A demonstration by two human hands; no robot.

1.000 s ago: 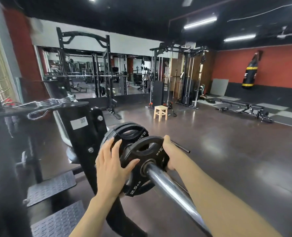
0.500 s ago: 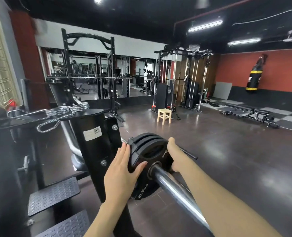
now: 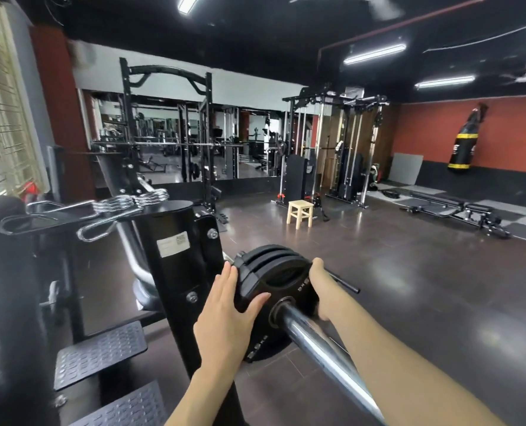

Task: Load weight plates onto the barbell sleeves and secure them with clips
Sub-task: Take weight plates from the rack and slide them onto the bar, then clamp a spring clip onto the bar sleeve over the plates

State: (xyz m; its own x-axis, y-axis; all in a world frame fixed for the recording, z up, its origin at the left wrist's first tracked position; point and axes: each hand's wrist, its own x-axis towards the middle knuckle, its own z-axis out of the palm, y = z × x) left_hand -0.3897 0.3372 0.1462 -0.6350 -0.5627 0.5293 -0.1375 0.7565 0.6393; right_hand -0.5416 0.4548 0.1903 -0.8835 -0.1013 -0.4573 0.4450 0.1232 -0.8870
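Note:
A chrome barbell sleeve [image 3: 320,342] runs from the lower right toward the middle of the view. A small black weight plate [image 3: 281,281] sits on it, pressed against a stack of larger black plates [image 3: 264,255] behind. My left hand [image 3: 224,315] lies flat on the plate's left edge with the thumb on its face. My right hand [image 3: 318,281] grips the plate's right edge, fingers hidden behind it. Several chrome spring clips [image 3: 126,202] lie on the black rack top at the left.
A black rack upright [image 3: 175,256] stands just left of the plates, with tread-plate steps [image 3: 101,353] below. A wooden stool [image 3: 300,213], a power rack [image 3: 169,127], a cable machine [image 3: 335,149], a bench [image 3: 458,210] and a punching bag [image 3: 466,142] stand farther off on the dark floor.
The small plate has slid farther along the sleeve and now sits against the plate stack. Both hands moved inward with it; the view shifted slightly.

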